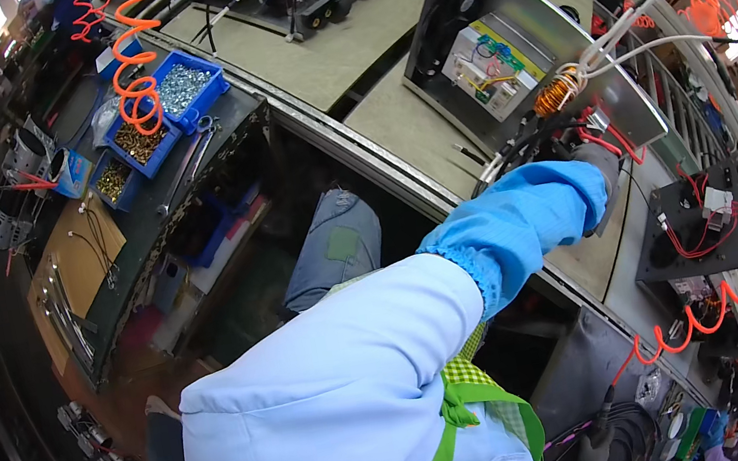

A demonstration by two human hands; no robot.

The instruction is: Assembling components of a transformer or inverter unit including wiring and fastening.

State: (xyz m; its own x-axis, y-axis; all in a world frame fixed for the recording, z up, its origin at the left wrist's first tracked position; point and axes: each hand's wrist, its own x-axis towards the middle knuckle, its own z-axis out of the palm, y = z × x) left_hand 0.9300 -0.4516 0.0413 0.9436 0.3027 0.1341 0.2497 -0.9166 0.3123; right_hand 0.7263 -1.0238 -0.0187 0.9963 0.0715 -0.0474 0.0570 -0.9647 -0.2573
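Beige-topped, our bench (401,127) carries the open case (549,24); our gloved hand (602,164) is at the case's lower edge, near the orange coil (556,94) and red wires (599,120), and we cannot tell whether it pinches anything or spreads.

Assembly workshop, coiled orange hose (138,86), blue fastener bins (208,103), wired metal housing (564,24)

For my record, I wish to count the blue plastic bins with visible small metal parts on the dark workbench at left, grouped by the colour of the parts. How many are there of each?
Blue plastic bin with silver-coloured parts: 1
Blue plastic bins with brass-coloured parts: 2
Total: 3
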